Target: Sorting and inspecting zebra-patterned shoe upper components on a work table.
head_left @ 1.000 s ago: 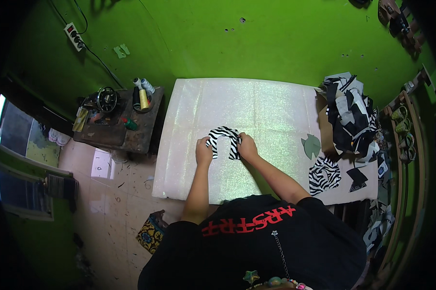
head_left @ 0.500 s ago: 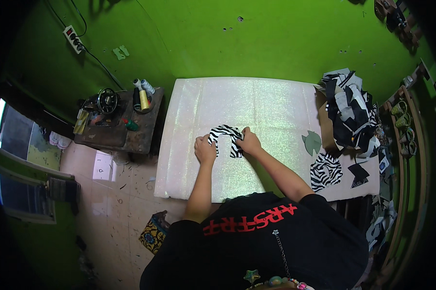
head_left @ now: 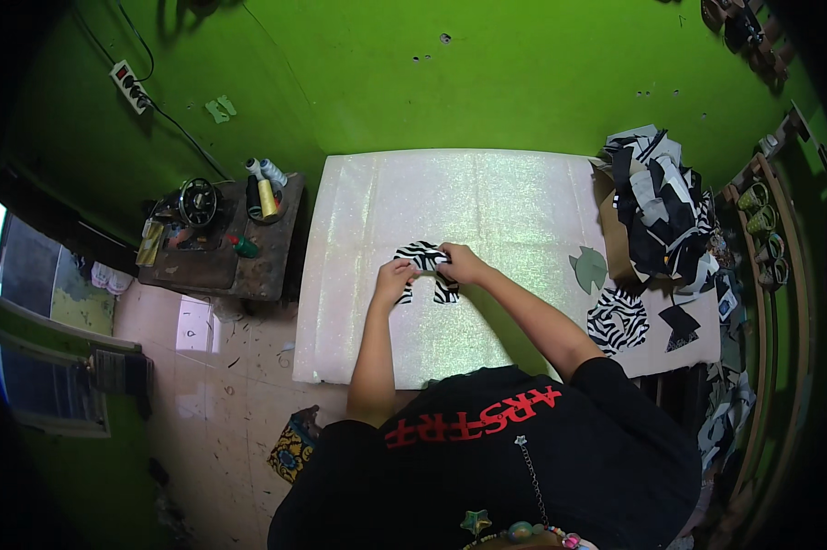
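Observation:
A zebra-print U-shaped cutout (head_left: 418, 250) lies over the shimmering pale sheet on the table (head_left: 386, 339), its arch away from me and its two legs toward me. My left hand (head_left: 393, 276) pinches its left side with closed fingers. Across from it, my right hand (head_left: 464, 265) grips the upper right part, thumb and fingers pressed together. Part of the cutout is hidden under the fingers. On the table's right side lie more zebra-print pieces (head_left: 617, 323), a grey-green cutout (head_left: 590, 269) and a black scrap (head_left: 679, 328).
A cardboard box (head_left: 612, 220) heaped with black, grey and white scraps (head_left: 656, 197) stands at the back right. To the left, a sewing machine (head_left: 198, 202) and thread cones (head_left: 267, 197) stand on a wooden table (head_left: 221, 281). Green sandals (head_left: 760, 220) hang on a right-hand rack.
Both hands have shifted along the cutout: the right moved inward and up toward the arch, the left slightly inward. The cutout's arch now looks lower and more bent between them.

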A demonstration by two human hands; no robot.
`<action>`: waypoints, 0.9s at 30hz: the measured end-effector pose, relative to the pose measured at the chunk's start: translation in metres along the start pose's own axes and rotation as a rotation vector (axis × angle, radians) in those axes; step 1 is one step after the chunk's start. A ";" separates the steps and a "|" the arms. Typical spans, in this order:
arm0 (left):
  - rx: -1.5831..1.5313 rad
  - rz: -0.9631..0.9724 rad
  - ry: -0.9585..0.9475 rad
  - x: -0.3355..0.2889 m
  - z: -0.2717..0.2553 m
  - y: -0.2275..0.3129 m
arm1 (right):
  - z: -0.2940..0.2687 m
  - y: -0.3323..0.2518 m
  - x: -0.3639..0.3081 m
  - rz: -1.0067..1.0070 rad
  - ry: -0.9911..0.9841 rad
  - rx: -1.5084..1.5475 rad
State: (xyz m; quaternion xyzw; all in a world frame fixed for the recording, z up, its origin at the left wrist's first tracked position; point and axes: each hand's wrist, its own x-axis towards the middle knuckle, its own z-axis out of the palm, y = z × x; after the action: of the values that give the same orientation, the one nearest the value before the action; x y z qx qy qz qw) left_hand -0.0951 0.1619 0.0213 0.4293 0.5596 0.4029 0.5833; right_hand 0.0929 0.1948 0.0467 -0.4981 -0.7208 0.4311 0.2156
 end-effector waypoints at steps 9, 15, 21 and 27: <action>0.436 0.085 0.317 0.030 -0.016 0.002 | 0.018 0.009 0.031 0.158 0.315 -0.054; 0.538 0.028 0.400 0.028 -0.013 -0.005 | 0.036 0.013 0.026 0.105 0.407 -0.098; 0.510 0.023 0.432 0.033 -0.013 -0.014 | 0.043 0.013 0.023 0.091 0.457 -0.132; 0.539 0.084 0.444 0.034 -0.008 -0.014 | 0.044 0.018 0.022 0.044 0.476 -0.130</action>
State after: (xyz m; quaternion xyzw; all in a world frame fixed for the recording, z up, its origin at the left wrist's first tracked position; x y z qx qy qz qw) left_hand -0.1018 0.1907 -0.0022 0.4924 0.7409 0.3478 0.2960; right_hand 0.0607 0.1991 0.0053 -0.6140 -0.6648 0.2590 0.3376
